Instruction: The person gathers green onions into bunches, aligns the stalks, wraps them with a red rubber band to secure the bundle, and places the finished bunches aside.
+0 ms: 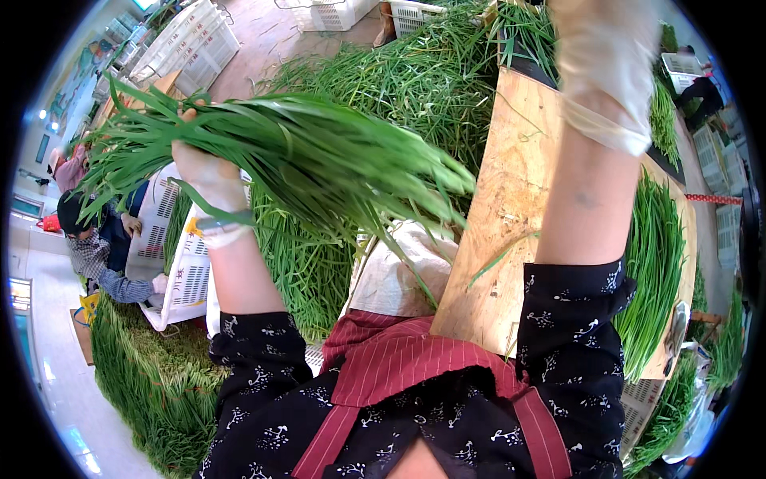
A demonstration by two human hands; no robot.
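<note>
Left hand (pixel 203 164): you had the garlic-chive bunch (pixel 311 156) clasped, fingers curled!
Bunch: ran left-to-right toward the wooden board (pixel 503 207), your left hand nearer.
Right hand (pixel 606 48): out front, fingers cropped; grip, couldn't tell!

A hand could pass over the bare left half of the wooden surface (pixel 499 219); the right forearm (pixel 594 195) crosses its middle, long leaves (pixel 653 275) line its right, and the green bunch (pixel 311 148) blocks its left.

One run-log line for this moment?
left hand: holding leafy green bunch | right hand: extended forward, partly cropped | wooden board: greens at right
</note>
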